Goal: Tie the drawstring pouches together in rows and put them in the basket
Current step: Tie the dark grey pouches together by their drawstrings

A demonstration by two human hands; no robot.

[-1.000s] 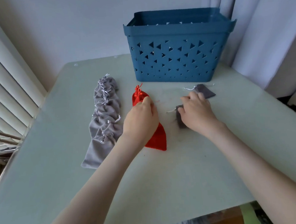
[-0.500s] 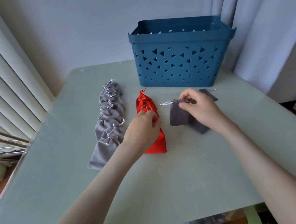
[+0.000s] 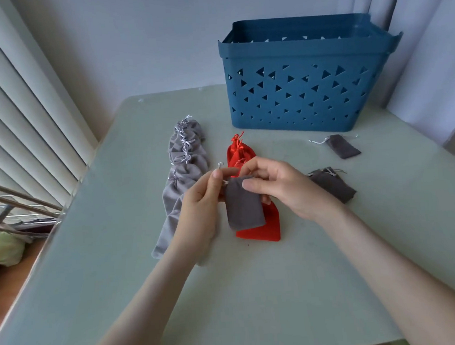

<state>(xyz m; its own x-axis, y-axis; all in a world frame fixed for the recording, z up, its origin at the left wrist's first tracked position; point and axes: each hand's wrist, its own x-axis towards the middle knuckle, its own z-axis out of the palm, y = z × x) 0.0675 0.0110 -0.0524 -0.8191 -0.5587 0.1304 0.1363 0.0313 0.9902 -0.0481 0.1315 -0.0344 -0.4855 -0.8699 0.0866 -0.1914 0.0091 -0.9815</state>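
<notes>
A small dark grey pouch (image 3: 243, 203) hangs above the table between both hands. My left hand (image 3: 199, 206) pinches its white drawstring at the left, and my right hand (image 3: 278, 187) grips the pouch's top edge. Under them lies a row of red pouches (image 3: 257, 226) tied together. A long row of light grey pouches (image 3: 181, 175) lies to the left. Two more dark grey pouches rest at the right, one near my right wrist (image 3: 333, 185) and one farther back (image 3: 343, 146). The blue basket (image 3: 304, 86) stands at the back right.
The pale green table (image 3: 283, 289) has its left edge beside window blinds (image 3: 15, 111) and a metal rack (image 3: 13, 209). Curtains (image 3: 427, 37) hang behind and to the right of the basket.
My right hand lifted one dark grey pouch off the table and brought it left over the red row. My left hand left the red pouches and took the pouch's drawstring.
</notes>
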